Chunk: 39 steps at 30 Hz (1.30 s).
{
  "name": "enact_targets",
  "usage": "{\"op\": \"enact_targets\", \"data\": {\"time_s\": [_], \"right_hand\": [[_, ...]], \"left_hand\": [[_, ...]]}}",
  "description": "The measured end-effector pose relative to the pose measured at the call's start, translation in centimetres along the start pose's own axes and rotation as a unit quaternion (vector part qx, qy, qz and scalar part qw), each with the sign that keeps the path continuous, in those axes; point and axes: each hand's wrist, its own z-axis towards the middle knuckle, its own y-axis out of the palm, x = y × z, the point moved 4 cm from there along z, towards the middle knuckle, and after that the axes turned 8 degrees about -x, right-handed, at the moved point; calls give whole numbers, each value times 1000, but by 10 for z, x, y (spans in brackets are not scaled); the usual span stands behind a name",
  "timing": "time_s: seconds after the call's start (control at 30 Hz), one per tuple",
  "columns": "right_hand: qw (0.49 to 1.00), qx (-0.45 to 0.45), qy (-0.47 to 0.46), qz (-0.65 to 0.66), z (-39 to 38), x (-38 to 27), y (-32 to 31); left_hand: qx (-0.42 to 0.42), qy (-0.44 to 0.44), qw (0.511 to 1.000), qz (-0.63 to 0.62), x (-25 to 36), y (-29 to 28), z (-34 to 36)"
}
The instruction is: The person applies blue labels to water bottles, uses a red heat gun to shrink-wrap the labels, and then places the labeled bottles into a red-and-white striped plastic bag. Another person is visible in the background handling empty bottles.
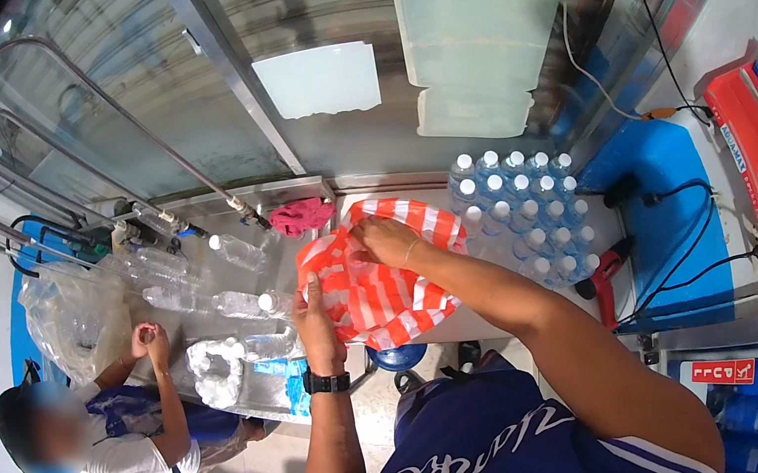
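A red-and-white striped plastic bag (383,288) is spread out in front of me, its mouth loose and crumpled. My left hand (319,335) grips the bag's left edge, thumb pointing up; a black watch is on that wrist. Reaching across from the right, my right hand (387,241) has its bent fingers in the upper part of the bag, closed on the film, with the fingertips partly hidden. To the right of the bag, capped clear bottles (523,212) stand upright in close rows. Loose bottles (240,305) lie on the metal counter at the left.
At the left, a person (130,428) holds a small object near a clear bag (78,322). Metal pipes (107,111) rise over the counter (270,395). A pink cloth (302,216) lies behind the bag. White caps (217,372) are heaped nearby. A red tool (608,283) hangs right.
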Motion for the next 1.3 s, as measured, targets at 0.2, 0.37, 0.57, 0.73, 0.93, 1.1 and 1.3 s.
{"op": "enact_targets", "data": {"time_s": [0.2,0.37,0.57,0.73,0.93,1.1,1.3], "right_hand": [[997,53,-41,-32,-3,1,2],[998,9,-30,-46,-2,-13,-1],[998,-65,-10,-23,3,-15,5],[990,121,39,-54,-19,-34,-18],[945,302,68,109,-175,-16,-64],[876,267,388,-102,-277,59,-53],[848,191,488,-77,-264,96,-5]], "left_hand": [[-13,9,1000,-14,-3,-5,3],[-6,20,999,-24,2,-6,-2],[-20,28,999,-7,6,-8,-7],[-27,87,991,98,0,-24,-9],[-24,42,993,105,-8,-50,-22],[-49,57,996,52,-13,-51,-29],[-8,50,999,19,-16,-41,-28]]}}
